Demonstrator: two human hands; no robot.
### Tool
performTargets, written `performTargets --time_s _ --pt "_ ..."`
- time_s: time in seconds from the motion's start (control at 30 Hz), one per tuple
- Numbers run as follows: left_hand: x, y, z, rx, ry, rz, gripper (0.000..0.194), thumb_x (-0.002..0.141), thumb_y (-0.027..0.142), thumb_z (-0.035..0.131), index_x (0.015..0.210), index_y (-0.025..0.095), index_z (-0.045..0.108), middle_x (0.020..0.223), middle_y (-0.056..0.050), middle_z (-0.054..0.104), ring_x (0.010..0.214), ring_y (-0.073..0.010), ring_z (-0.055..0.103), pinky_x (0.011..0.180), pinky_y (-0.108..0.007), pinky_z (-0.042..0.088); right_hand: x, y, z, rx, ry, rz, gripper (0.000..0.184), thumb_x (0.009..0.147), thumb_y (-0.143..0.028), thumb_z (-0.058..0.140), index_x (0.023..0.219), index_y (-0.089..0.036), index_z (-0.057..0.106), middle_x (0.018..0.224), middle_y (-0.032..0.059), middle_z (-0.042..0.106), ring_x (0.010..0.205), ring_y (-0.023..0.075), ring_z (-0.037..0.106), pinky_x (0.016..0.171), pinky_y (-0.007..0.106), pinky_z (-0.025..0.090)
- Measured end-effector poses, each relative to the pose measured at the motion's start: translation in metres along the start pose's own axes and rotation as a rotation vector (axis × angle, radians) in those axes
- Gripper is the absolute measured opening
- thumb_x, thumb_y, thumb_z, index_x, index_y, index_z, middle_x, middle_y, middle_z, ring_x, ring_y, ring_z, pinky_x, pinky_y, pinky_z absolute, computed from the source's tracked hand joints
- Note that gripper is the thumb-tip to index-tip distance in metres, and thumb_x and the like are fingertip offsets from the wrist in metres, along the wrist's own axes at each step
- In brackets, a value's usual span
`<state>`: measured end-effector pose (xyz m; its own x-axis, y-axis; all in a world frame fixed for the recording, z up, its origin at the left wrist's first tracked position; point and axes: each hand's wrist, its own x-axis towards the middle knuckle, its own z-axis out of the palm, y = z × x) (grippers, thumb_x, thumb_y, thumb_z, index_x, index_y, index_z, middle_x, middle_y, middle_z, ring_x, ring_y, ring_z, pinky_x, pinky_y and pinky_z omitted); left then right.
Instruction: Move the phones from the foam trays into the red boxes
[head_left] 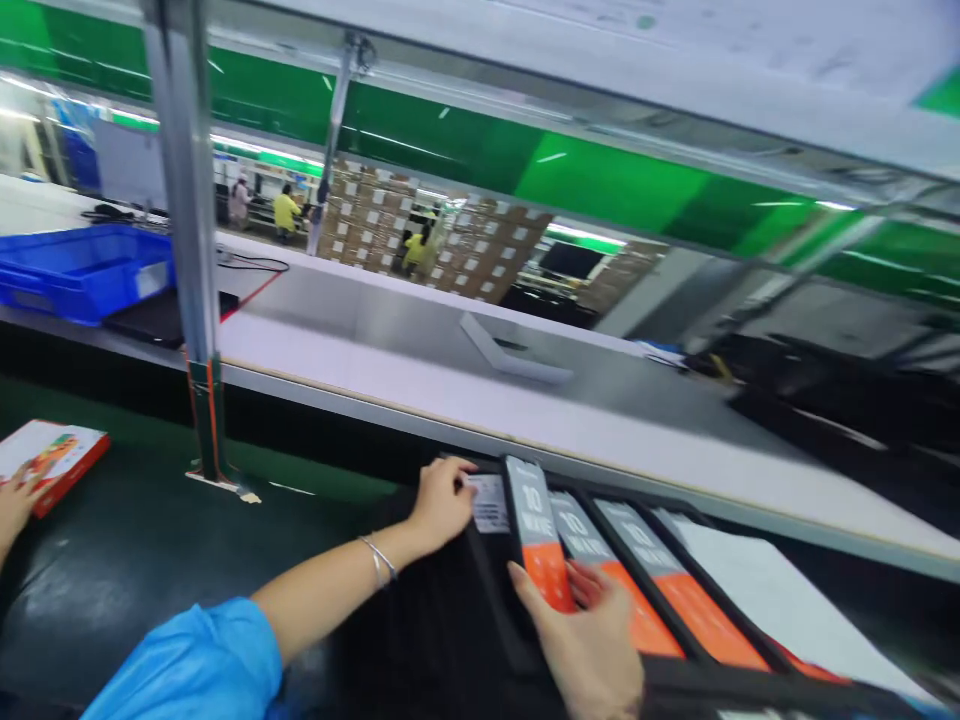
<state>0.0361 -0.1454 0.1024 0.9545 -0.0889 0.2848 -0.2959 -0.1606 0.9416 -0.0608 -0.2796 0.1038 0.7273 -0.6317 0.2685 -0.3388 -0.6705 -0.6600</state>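
A black tray [487, 610] with slots lies in front of me, tilted in view. My right hand [589, 635] grips a phone [536, 525] by its lower sides; its front is grey above and orange below, marked "10 WAVE". The phone's top end rests at the tray's far side. Two similar phones, one a middle phone [592, 545] and one a right phone [675, 575], sit in slots beside it. My left hand [442, 505] has its fingers curled at the tray's far left corner, beside a white printed label [490, 503]. A white sheet [795, 590] covers the tray's right part.
Another person's hand [16, 512] touches a white and orange box [56, 455] at far left. A metal post [184, 200] rises from the dark green bench [315, 480]. Behind runs a white shelf [375, 375] with a blue bin [82, 265]. Stacked cartons [480, 245] stand beyond.
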Motion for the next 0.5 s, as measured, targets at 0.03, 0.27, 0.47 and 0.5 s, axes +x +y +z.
performTargets --time_s 0.03,0.27,0.47,0.5 --pt "0.000 -0.003 0.002 -0.008 -0.008 -0.001 0.026 0.075 0.010 0.054 0.099 0.018 0.062 0.092 -0.005 0.061 0.091 -0.0178 0.053 0.088 -0.035 0.040 -0.002 -0.002 -0.005 0.004 -0.022 0.024 0.062 0.054 -0.064 0.064 0.099 -0.026 0.043 0.111 0.0132 0.058 0.103 0.0273 0.058 0.087 0.039 0.047" --pt "-0.006 -0.012 0.006 0.023 -0.015 0.072 0.022 0.080 0.016 0.050 0.100 0.021 0.060 0.098 -0.001 0.060 0.094 -0.0155 0.050 0.092 -0.035 0.030 -0.014 -0.019 -0.020 -0.008 -0.061 0.070 0.063 0.055 -0.062 0.059 0.102 -0.024 0.041 0.114 0.0119 0.057 0.108 0.0291 0.056 0.091 0.041 0.046" --pt "-0.009 -0.015 0.009 0.031 -0.049 0.050 0.023 0.082 0.021 0.049 0.102 0.023 0.059 0.096 -0.002 0.059 0.093 -0.0173 0.048 0.092 -0.036 0.029 -0.015 0.005 -0.002 0.076 0.029 0.045 0.060 0.058 -0.063 0.058 0.105 -0.031 0.038 0.111 0.0098 0.057 0.106 0.0334 0.057 0.089 0.049 0.049" --pt "-0.010 -0.015 0.010 0.026 -0.049 0.032 0.023 0.082 0.022 0.048 0.102 0.023 0.059 0.096 -0.002 0.059 0.094 -0.0181 0.048 0.092 -0.036 0.030 -0.014 0.011 0.001 0.103 0.072 0.029 0.060 0.058 -0.062 0.059 0.106 -0.033 0.037 0.110 0.0096 0.056 0.103 0.0339 0.059 0.086 0.050 0.051"
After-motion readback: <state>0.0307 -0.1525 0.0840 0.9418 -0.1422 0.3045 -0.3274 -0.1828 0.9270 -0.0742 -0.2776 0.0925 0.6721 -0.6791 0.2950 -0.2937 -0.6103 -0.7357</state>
